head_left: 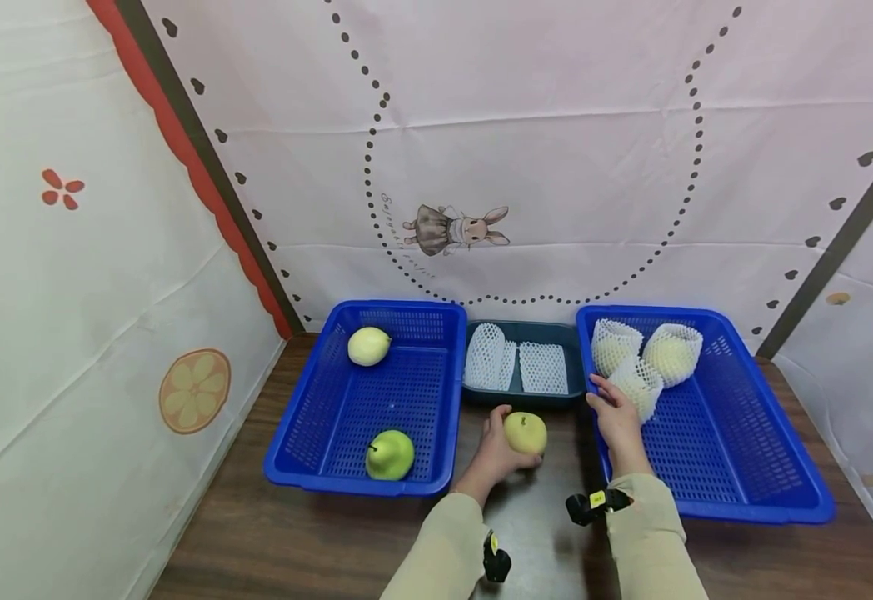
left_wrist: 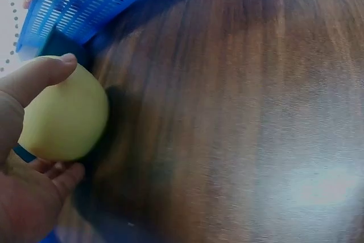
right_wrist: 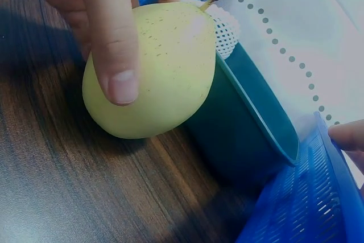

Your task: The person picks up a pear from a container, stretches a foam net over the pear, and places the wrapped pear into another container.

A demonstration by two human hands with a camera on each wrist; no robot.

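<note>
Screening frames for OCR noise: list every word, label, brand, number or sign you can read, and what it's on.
None legible enough to quote.
Sideways script by the rabbit print on the backdrop cloth: too small and blurred.
Right-wrist yellow label: marks too small.
Left-wrist yellow label: same.
Held pear: no text visible.

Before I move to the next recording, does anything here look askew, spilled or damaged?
Only the rabbit printed on the backdrop looks odd: it lies sideways, as if hung turned. No spill or plain damage shows around the pear in the left hand.
</note>
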